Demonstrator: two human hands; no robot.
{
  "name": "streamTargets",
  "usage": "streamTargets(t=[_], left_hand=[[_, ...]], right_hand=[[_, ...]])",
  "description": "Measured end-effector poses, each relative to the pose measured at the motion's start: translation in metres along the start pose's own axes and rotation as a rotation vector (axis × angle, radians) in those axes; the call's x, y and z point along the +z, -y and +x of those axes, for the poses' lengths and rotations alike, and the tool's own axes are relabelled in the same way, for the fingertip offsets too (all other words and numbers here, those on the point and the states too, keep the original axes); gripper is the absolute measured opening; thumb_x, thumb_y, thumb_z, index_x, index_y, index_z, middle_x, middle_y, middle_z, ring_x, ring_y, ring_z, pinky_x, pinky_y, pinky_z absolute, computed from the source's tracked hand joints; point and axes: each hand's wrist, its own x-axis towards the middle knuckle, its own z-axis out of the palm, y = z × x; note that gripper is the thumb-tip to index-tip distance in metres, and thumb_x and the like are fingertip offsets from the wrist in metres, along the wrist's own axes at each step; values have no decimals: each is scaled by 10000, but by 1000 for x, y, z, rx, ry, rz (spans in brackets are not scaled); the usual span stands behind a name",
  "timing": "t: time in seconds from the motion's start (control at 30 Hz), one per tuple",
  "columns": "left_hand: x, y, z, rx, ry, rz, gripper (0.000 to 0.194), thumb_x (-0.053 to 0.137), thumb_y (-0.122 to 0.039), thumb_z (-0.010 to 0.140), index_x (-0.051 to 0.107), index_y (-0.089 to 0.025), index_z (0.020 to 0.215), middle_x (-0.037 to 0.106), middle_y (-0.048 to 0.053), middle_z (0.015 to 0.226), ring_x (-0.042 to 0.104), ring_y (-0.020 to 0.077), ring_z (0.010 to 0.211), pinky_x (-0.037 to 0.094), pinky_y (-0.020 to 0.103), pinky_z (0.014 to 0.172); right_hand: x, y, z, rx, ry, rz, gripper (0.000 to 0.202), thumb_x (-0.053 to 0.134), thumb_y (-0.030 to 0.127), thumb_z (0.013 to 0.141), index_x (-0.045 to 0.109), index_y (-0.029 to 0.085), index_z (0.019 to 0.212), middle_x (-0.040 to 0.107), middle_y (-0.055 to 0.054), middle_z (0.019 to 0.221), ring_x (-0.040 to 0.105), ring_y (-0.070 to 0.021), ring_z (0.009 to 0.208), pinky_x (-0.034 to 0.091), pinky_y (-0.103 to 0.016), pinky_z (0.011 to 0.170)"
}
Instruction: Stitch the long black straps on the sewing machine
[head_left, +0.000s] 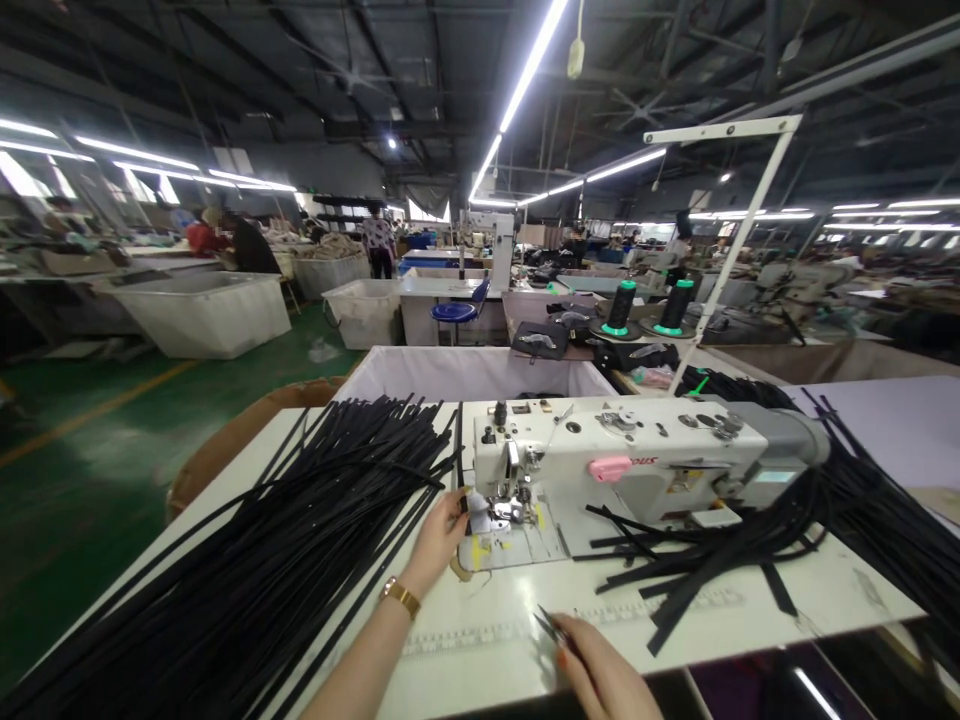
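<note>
My left hand [442, 530], with a gold watch [401, 597] at the wrist, is closed on a narrow black strap [460, 445] just left of the sewing machine's needle area. The strap runs away from me along the left end of the white sewing machine [555, 450]. Low at the table's front edge, my right hand [600, 670] grips small dark thread snips [549, 627], their pointed tip toward the machine. A measuring scale [510, 630] is marked on the tabletop between the hands.
A large pile of black straps [247, 540] covers the left side of the table. More black strips [697, 560] lie to the right, under the machine arm. Behind stand a white-lined bin [480, 372] and two black thread cones [619, 308]. Other people work far off.
</note>
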Motion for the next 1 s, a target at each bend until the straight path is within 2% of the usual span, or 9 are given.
streamTargets(t=[0.03, 0.07, 0.2, 0.37, 0.5, 0.67, 0.8, 1.0], left_hand=[[0, 1, 0, -5, 0, -9, 385, 505, -195, 840, 567, -162, 1219, 613, 89, 1059, 613, 208, 926, 514, 375, 848], [0, 2, 0, -9, 0, -16, 386, 502, -206, 847, 561, -163, 1226, 608, 91, 1077, 610, 208, 936, 511, 375, 854], [-1, 4, 0, -16, -3, -17, 381, 491, -238, 866, 555, -179, 1237, 598, 84, 1067, 605, 211, 920, 513, 380, 842], [-1, 6, 1, -28, -17, -11, 385, 489, -252, 874, 541, -199, 1252, 577, 75, 1038, 603, 206, 882, 523, 376, 806], [-2, 8, 2, -41, -49, -13, 400, 490, -265, 881, 526, -204, 1275, 573, 72, 1049, 609, 197, 868, 524, 362, 803], [-4, 8, 3, -46, -72, -28, 413, 491, -271, 884, 514, -206, 1291, 573, 72, 1075, 612, 182, 852, 521, 335, 800], [-5, 7, 3, -53, -60, -40, 407, 475, -258, 894, 506, -207, 1297, 561, 70, 1072, 600, 186, 880, 509, 335, 824], [-6, 6, 2, -54, -62, -58, 411, 468, -247, 896, 490, -196, 1303, 537, 74, 1082, 589, 190, 897, 505, 339, 834]], right_hand=[[8, 5, 13, -20, 82, -24, 376, 346, 408, 935, 592, 274, 1186, 674, -72, 1192, 635, -207, 1100, 505, -330, 943], [15, 11, 26, -28, 97, -76, 377, 324, 367, 945, 583, 248, 1191, 674, -75, 1176, 646, -215, 1064, 513, -337, 912], [33, 26, 55, -47, 57, -254, 350, 351, 220, 917, 565, 207, 1194, 661, -82, 1141, 650, -242, 1015, 516, -348, 838], [39, 21, 63, -17, 34, -229, 329, 371, 247, 931, 533, 212, 1216, 675, -69, 1154, 658, -235, 1024, 495, -320, 841], [47, 21, 90, 27, -24, -320, 285, 365, 214, 922, 535, 167, 1146, 700, -107, 1040, 694, -250, 881, 485, -315, 715], [62, 32, 122, 28, -34, -356, 241, 334, 215, 935, 562, 167, 995, 718, -109, 889, 708, -258, 783, 462, -310, 626], [70, 36, 132, 58, -56, -363, 236, 327, 223, 936, 557, 171, 938, 715, -113, 857, 708, -272, 757, 458, -322, 604], [81, 42, 138, 113, -70, -328, 254, 311, 244, 948, 551, 166, 978, 716, -127, 907, 701, -269, 791, 470, -334, 640]])
